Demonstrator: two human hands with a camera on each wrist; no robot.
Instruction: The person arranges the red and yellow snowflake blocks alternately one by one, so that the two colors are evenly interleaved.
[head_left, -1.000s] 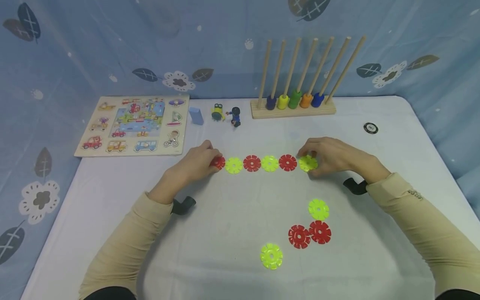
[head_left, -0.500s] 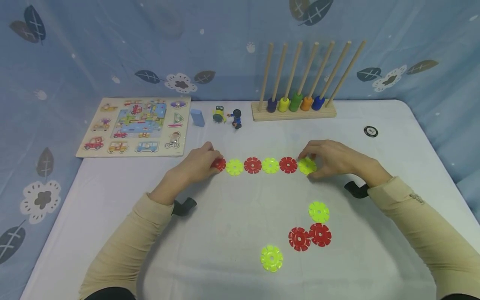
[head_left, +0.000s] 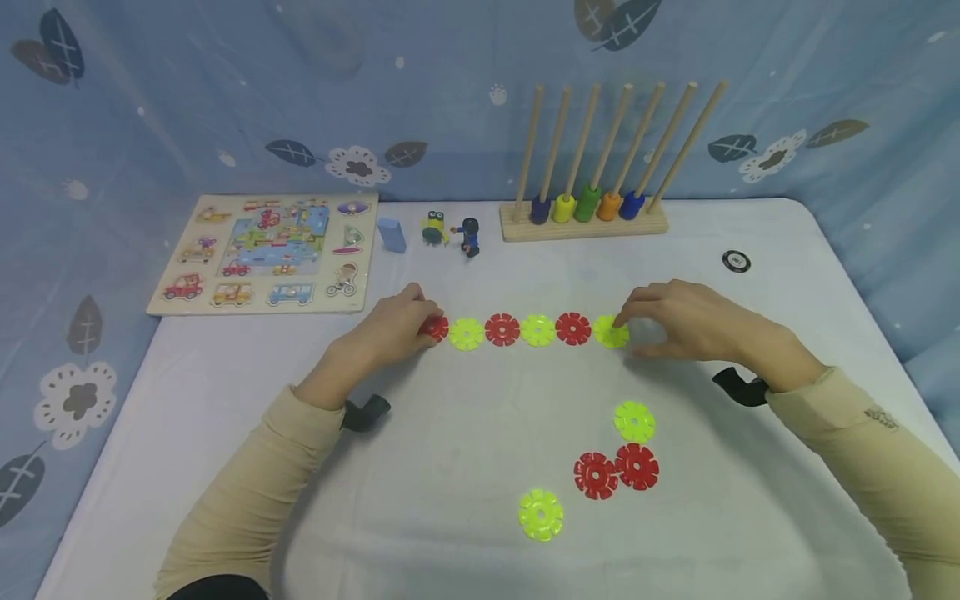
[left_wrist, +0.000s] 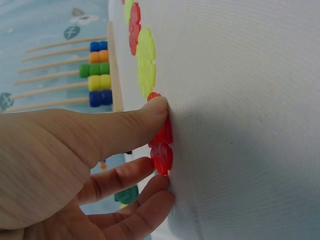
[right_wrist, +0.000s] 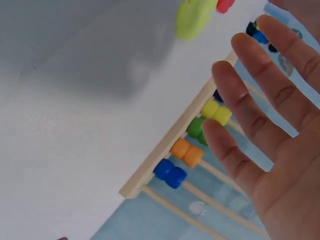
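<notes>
A row of red and yellow-green notched plastic discs runs across the table, colours alternating. At its left end my left hand [head_left: 393,329] pinches a red notched disc [left_wrist: 162,156], thumb on the near side and fingers on the far side. My right hand [head_left: 693,323] is at the other end, fingers loosely spread, just right of the last yellow-green disc [head_left: 609,332]. In the head view its fingertip overlaps that disc's edge. Nothing sits in its grasp. Between the ends lie a red disc [head_left: 502,330], another red disc [head_left: 573,328] and yellow-green ones.
Nearer me lie loose discs: yellow-green [head_left: 634,422], a red pair [head_left: 637,467] and another yellow-green [head_left: 541,515]. Behind stand a wooden peg counter [head_left: 585,229], two small figures [head_left: 469,237], a blue block [head_left: 392,235] and a picture puzzle [head_left: 360,283]. A black round chip [head_left: 737,261] lies right.
My right hand has let go of the end yellow-green disc and moved slightly right. The left hand stays on the red disc, and the row keeps its place.
</notes>
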